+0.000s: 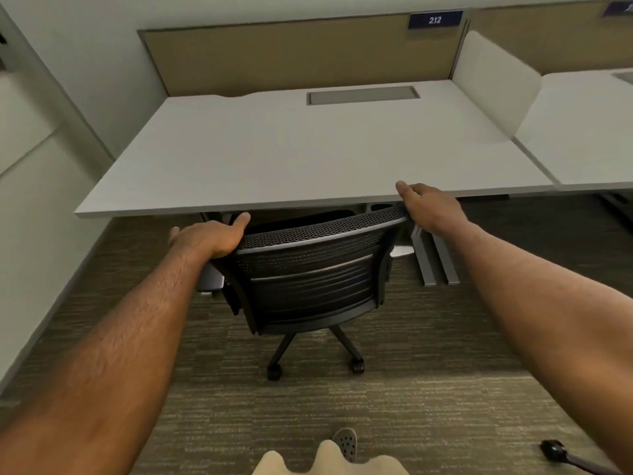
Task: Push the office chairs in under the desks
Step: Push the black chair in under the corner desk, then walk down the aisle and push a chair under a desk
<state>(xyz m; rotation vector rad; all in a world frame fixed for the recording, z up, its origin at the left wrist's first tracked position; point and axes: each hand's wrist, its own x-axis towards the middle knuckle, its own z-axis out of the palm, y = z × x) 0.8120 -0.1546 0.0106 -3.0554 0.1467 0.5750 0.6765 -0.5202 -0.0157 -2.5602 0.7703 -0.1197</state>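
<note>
A black mesh-backed office chair (308, 279) stands in front of me, its seat tucked under the white desk (274, 159) and its backrest close to the desk's front edge. My left hand (209, 236) grips the top left corner of the backrest, thumb stretched along the rim. My right hand (430, 207) rests on the top right corner of the backrest, fingers curled over it, right at the desk edge. The chair's star base and two castors (356, 365) show on the carpet.
A tan partition with a sign "212" (434, 19) backs the desk, and a white divider (496, 84) separates it from a second desk (589, 132) at right. Grey desk legs (435, 258) stand right of the chair. Another chair's castor (553, 450) lies at the bottom right. A wall runs along the left.
</note>
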